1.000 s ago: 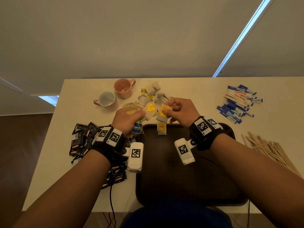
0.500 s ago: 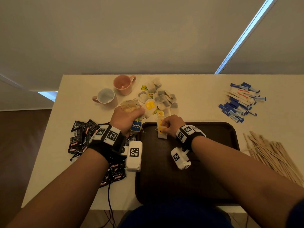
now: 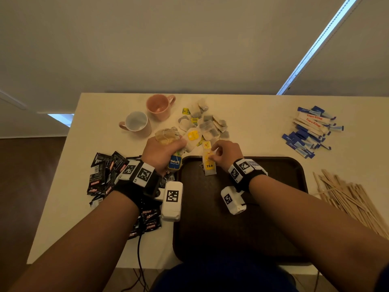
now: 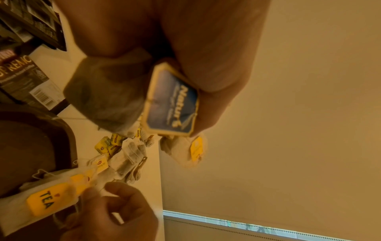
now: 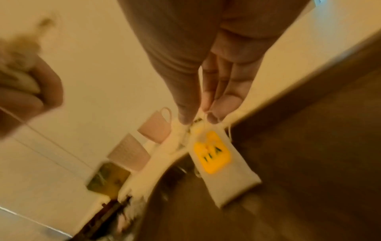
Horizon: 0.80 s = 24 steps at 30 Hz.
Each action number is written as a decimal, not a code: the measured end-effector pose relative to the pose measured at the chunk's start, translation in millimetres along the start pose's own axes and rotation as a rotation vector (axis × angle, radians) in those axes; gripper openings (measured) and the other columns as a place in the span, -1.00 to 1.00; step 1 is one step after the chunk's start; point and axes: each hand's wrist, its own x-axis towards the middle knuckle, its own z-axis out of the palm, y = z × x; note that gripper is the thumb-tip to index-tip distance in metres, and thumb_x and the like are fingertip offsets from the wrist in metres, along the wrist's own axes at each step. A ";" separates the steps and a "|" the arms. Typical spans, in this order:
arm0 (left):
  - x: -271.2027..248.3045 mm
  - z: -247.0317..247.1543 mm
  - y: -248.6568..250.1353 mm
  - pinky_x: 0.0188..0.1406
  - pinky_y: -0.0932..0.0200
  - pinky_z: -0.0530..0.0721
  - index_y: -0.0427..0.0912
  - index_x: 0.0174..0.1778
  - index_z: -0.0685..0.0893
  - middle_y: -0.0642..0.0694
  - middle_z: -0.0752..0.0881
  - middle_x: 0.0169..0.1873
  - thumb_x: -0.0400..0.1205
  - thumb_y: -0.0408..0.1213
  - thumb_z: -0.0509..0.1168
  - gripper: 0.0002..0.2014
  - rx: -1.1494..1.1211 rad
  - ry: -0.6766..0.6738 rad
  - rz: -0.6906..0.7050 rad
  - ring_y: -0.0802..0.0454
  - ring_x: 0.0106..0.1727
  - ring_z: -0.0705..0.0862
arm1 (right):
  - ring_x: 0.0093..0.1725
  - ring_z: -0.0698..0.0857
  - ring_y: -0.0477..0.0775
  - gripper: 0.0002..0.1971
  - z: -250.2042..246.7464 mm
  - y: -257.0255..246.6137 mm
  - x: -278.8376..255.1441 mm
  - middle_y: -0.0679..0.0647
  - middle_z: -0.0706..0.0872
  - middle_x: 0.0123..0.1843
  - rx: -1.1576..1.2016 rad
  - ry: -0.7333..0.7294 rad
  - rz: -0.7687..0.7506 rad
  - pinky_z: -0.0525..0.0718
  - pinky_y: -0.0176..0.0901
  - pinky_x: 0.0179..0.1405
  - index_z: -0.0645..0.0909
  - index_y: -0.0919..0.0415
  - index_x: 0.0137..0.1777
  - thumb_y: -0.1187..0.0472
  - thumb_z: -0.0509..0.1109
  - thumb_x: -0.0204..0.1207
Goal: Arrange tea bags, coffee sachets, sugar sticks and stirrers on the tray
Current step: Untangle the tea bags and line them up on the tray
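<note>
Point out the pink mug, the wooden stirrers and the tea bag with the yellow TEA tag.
pink mug point(image 3: 158, 106), head view, inner wall
wooden stirrers point(image 3: 349, 197), head view, middle of pile
tea bag with the yellow TEA tag point(image 3: 209, 165), head view, tag

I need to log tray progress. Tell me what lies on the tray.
On the tray, only tea bags with yellow TEA tags show at its far-left edge, pinched by the right hand. The forearms and wrist cameras hide some tray surface.
</note>
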 end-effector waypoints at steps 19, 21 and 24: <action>-1.0 2.8 12.1 0.19 -0.45 0.67 -0.02 -0.16 0.82 -0.14 0.82 -0.11 0.21 0.09 0.57 -0.63 0.071 -0.048 0.061 -0.19 0.00 0.78 | -0.19 0.76 0.46 -0.95 -62.2 -59.3 -17.4 0.38 0.81 -0.14 0.850 -0.027 -0.217 0.81 -0.07 -0.30 0.76 0.28 -0.08 0.38 0.51 0.50; -0.9 -0.2 11.7 0.16 -0.52 0.65 -0.03 -0.15 0.81 -0.17 0.82 -0.09 0.22 0.12 0.57 -0.61 0.086 -0.051 0.067 -0.27 0.04 0.78 | -0.22 0.79 0.35 -0.96 -66.7 -52.0 -15.0 0.29 0.82 -0.17 0.761 -0.021 -0.243 0.82 -0.06 -0.28 0.76 0.23 -0.09 0.36 0.51 0.50; -1.2 -2.9 11.2 0.16 -0.54 0.64 0.03 -0.18 0.82 -0.17 0.82 -0.06 0.22 0.13 0.58 -0.65 0.097 -0.049 0.070 -0.32 0.08 0.77 | -0.30 0.81 0.06 -0.95 -67.9 -38.1 -13.1 0.15 0.82 -0.21 0.549 -0.022 -0.247 0.79 -0.16 -0.29 0.76 0.24 -0.05 0.30 0.50 0.53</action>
